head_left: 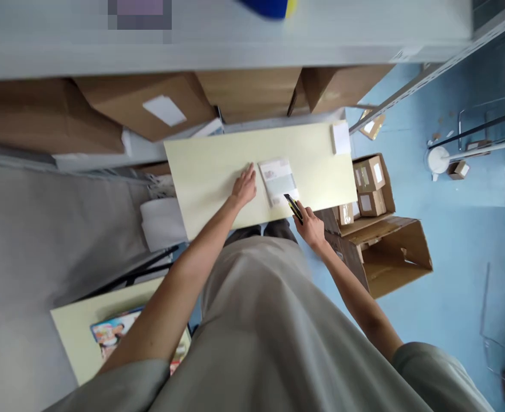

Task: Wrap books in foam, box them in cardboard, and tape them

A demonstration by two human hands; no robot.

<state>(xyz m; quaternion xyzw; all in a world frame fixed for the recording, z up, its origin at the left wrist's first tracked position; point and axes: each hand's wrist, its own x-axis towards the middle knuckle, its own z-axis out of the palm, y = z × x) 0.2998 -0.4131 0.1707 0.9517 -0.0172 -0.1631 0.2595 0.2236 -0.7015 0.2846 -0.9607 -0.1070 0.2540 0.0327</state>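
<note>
Nearest the camera is the person's own grey shirt (269, 332), filling the lower middle of the view, with both bare forearms reaching forward from it. Low on the left, a second pale tabletop (74, 335) carries a colourful printed booklet (113, 332), partly hidden by the left arm.

The right hand (310, 226) hovers at the near edge of the pale yellow table (209, 177), its fingers clenched around a black and yellow utility knife (293, 207). The knife's tip points up and left, reaching the near corner of a flat white packet (278, 180) that lies on the table. The left hand (244, 186) rests flat on the tabletop just beside the packet's left edge, its fingers released and stretched out, holding nothing; whether a fingertip touches the packet cannot be told.

A small white paper (340, 138) lies at the far right corner of the table. To the right of the table, on the blue floor (458, 257), stands an open cardboard box (370, 189) holding several smaller labelled cartons, and a larger empty cardboard box (396, 254) lies on its side nearer the person. Left of the table, a white roll (162, 223) sits below its edge.

Farther off, big brown cartons (149, 103) are lined up under a grey shelf (218, 51), one bearing a white label.
</note>
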